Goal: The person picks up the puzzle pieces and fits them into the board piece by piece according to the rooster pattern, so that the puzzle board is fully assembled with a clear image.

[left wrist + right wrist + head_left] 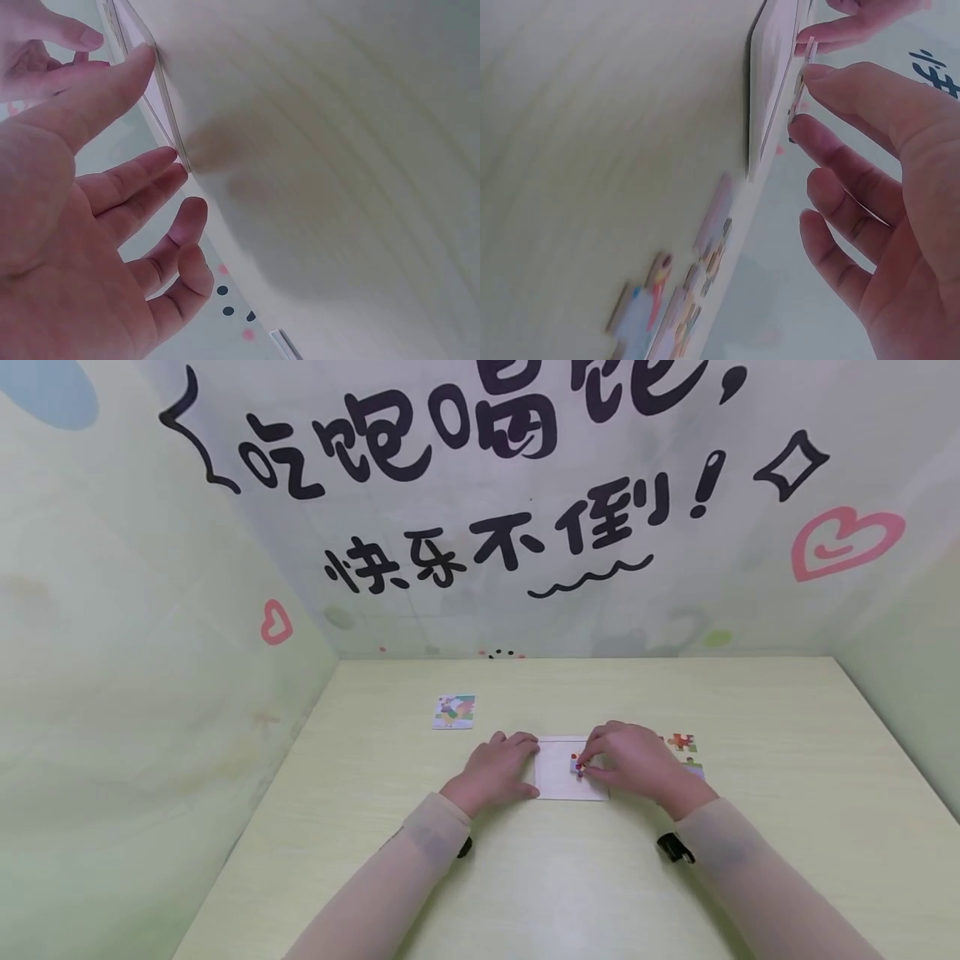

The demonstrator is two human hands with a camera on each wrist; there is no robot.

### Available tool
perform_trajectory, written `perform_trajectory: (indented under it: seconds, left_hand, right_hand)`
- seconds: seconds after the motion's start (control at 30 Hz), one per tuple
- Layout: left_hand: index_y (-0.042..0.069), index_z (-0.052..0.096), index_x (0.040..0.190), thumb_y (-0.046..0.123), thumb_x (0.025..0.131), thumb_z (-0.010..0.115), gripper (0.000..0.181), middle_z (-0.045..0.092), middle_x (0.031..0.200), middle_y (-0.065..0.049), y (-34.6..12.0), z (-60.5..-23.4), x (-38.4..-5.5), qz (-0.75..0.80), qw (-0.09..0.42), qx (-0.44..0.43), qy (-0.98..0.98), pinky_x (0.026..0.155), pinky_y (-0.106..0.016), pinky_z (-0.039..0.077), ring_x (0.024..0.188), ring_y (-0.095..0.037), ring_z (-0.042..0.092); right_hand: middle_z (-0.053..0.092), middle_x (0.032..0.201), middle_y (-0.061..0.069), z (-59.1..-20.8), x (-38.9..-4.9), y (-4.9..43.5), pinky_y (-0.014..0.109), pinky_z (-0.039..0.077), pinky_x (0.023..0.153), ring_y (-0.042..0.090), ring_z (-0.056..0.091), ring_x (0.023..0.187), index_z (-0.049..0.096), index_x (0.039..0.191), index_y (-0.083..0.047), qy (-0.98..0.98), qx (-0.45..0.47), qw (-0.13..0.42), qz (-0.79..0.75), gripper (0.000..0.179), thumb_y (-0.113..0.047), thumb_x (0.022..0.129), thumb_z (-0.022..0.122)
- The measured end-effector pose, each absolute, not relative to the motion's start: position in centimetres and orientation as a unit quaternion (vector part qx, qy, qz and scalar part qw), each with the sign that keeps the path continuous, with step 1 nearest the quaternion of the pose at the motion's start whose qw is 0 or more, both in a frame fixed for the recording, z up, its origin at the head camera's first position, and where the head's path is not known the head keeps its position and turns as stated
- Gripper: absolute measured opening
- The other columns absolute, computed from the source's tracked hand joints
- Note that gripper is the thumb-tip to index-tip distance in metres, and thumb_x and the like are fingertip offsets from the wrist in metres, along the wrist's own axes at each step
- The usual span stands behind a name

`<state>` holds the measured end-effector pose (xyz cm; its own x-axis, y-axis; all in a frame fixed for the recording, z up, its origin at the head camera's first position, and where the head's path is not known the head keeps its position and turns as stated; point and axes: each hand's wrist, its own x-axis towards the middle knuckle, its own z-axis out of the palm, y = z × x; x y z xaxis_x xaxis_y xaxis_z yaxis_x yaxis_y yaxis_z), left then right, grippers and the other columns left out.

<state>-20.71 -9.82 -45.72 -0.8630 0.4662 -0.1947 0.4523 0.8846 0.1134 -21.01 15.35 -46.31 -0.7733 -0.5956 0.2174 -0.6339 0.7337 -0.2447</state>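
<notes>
A shallow white puzzle tray (555, 777) with a raised rim lies on the table between both hands. My left hand (497, 770) touches the tray's left edge, thumb at the near corner and fingers at the far one, as the left wrist view also shows. Over the tray's right half, my right hand (633, 766) pinches a small colourful jigsaw piece (577, 765) between thumb and finger. In the right wrist view that piece (802, 86) is seen edge-on, tilted above the tray (772, 75). Its other fingers are loosely bent.
Several loose jigsaw pieces (682, 742) lie right of the tray, partly hidden behind the right hand; the right wrist view shows more pieces (641, 319). A square picture card (453, 712) with a cartoon animal lies at the back left. Printed fabric walls (525, 610) border the table.
</notes>
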Motion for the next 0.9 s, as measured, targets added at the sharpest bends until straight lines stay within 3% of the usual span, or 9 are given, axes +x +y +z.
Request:
perform_trajectory:
  seconds: [0.3, 0.9]
  left_hand:
    - [0.02, 0.056, 0.148, 0.052, 0.086, 0.081, 0.075, 0.049, 0.157, 0.009, -9.8, -45.9, -20.9, 0.017, 0.098, 0.247, 0.964, 0.083, -0.033, 0.05, 0.119, -0.02, 0.052]
    - [0.02, 0.054, 0.15, 0.051, 0.086, 0.081, 0.076, 0.048, 0.158, 0.009, -10.0, -46.3, -20.9, 0.031, 0.097, 0.25, 0.963, 0.086, -0.035, 0.051, 0.122, -0.021, 0.052]
  right_hand:
    - [0.075, 0.098, -0.009, -46.4, -22.0, 13.2, 0.042, 0.058, 0.082, 0.018, 0.068, 0.096, 0.083, 0.092, -0.027, -0.93, 0.329, 0.048, 0.154, 0.01, -0.021, 0.084, 0.085]
    - [0.076, 0.095, -0.008, -47.0, -23.6, 11.4, 0.041, 0.058, 0.082, 0.017, 0.068, 0.092, 0.083, 0.093, -0.023, -0.932, 0.326, 0.036, 0.156, 0.011, -0.017, 0.084, 0.084]
